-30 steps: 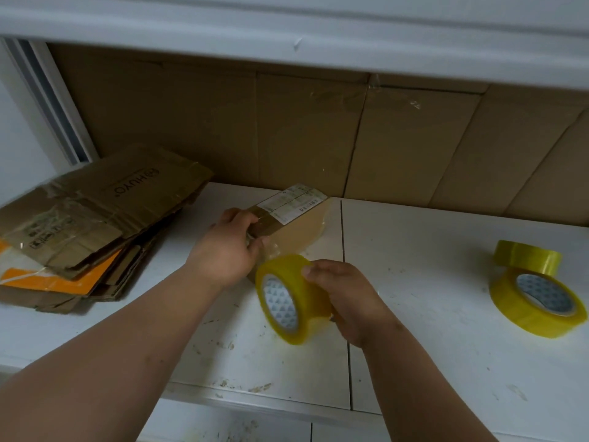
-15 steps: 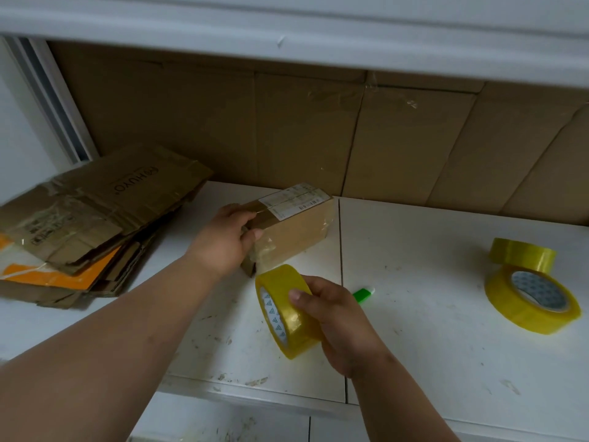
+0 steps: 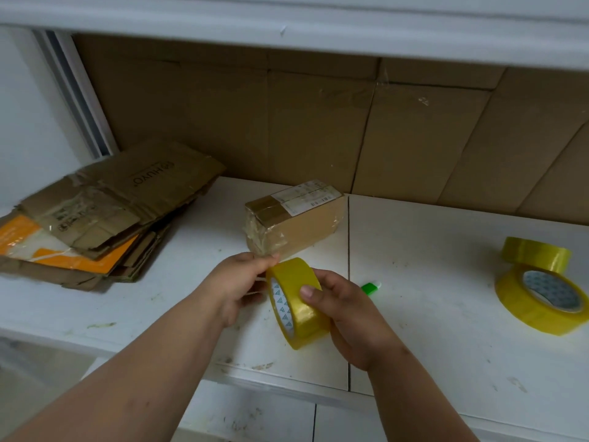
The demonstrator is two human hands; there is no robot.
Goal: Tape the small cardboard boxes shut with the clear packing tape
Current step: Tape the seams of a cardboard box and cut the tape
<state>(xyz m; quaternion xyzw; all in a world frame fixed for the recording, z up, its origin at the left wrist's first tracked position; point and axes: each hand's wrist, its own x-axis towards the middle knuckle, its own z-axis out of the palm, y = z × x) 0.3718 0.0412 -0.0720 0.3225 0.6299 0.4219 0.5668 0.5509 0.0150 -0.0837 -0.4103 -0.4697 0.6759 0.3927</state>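
A small cardboard box (image 3: 299,223) with a white label and tape on its near end sits on the white table (image 3: 430,330), free of both hands. In front of it, my right hand (image 3: 347,317) grips a yellowish roll of clear packing tape (image 3: 298,303) held on edge above the table. My left hand (image 3: 242,282) is at the roll's upper left rim, its fingertips pinching at the tape there; the tape end itself is too small to make out.
A pile of flattened cardboard (image 3: 95,212) lies at the left. Two more tape rolls (image 3: 538,293) sit at the right, one leaning behind the other. A small green object (image 3: 370,287) lies behind my right hand. Cardboard sheets (image 3: 350,122) line the back wall.
My left hand let go of the box and came back to the roll's rim. The roll, in my right hand, drew away from the box toward me.
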